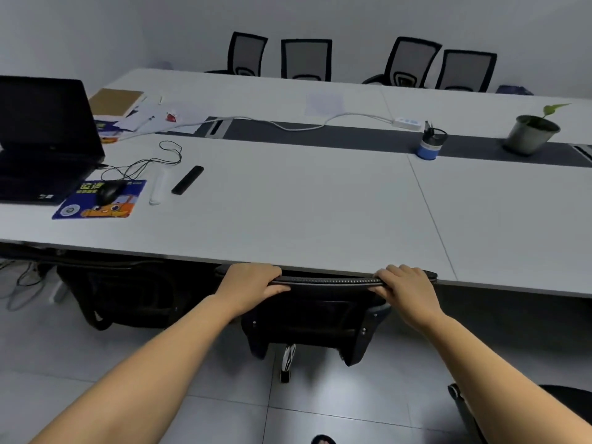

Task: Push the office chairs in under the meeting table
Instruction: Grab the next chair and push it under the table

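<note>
Chair (320,302) is dead ahead, top rail of its back touching or just short of the bench (288,213) edge, seat already under. Left grip (253,288) and right grip (405,291) both wrapped over the top rail, fingers curled over the far side, thumbs on the near face, one at each end of the rail

Risks as I see them:
- fingers (397,272) sit between rail and bench edge; any more push likely pinches them. Should shift both grips to the near face before the last bit
- armrests below my grips may be catching the underside of the bench; can't tell clearance from here
- castor (286,363) below the grips looks turned sideways, could make the chair swerve toward the neighbour chair (128,293) left of my left grip
- another chair (563,405) behind my right forearm is not yet in, my elbow could clip it on pull-back
- hard bump could jog the mouse (110,190) and laptop (41,139) far left of the grips
</note>
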Demonstrator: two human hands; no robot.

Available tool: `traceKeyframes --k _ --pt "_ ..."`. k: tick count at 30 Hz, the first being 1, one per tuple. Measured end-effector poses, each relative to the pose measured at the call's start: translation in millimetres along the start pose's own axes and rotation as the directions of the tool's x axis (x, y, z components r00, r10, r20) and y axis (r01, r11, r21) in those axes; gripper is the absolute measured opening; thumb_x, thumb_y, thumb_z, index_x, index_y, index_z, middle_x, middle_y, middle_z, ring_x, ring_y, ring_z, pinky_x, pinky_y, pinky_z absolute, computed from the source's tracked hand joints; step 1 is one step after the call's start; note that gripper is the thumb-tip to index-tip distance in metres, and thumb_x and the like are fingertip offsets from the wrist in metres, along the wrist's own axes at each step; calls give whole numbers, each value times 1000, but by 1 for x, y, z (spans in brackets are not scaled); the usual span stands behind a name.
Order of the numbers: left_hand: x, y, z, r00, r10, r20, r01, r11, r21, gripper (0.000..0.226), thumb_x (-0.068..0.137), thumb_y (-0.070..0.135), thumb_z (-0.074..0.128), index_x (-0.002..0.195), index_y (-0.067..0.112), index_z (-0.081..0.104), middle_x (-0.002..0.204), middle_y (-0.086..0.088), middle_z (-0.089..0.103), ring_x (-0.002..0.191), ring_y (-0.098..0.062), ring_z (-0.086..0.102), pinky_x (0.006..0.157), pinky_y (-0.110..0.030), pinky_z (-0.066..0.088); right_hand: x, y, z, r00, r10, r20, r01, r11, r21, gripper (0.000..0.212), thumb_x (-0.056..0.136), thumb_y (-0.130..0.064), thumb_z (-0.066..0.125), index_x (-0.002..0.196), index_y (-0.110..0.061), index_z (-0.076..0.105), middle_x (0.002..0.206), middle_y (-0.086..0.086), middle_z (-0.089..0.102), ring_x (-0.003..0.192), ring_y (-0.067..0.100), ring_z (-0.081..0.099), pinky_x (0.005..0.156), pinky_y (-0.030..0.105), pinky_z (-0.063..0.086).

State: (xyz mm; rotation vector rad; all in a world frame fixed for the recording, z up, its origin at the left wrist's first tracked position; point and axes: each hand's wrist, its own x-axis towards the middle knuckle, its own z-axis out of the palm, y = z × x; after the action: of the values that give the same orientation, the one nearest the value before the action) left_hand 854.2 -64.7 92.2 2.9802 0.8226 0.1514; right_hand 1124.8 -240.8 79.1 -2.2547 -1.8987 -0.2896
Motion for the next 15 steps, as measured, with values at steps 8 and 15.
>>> traceKeyframes --k 8,15 --pt "19 -28 6 997 67 -24 -66 996 56 60 77 67 24 85 17 56 82 1 65 77 -22 60 54 -28 32 16 -4 10 997 -16 -69 13 999 -37 39 81 -52 39 71 -19 58 60 -3 57 53 24 52 53 28 30" --pt "16 -19 -3 999 8 44 -11 998 57 47 87 60 37 87 16 54 86 2 63 80 -21 58 57 -29 32 15 -6 3 1000 -11 -24 10 1000 -18 40 81 -53 37 76 -20 58 66 -3 61 59 25 55 56 30 34"
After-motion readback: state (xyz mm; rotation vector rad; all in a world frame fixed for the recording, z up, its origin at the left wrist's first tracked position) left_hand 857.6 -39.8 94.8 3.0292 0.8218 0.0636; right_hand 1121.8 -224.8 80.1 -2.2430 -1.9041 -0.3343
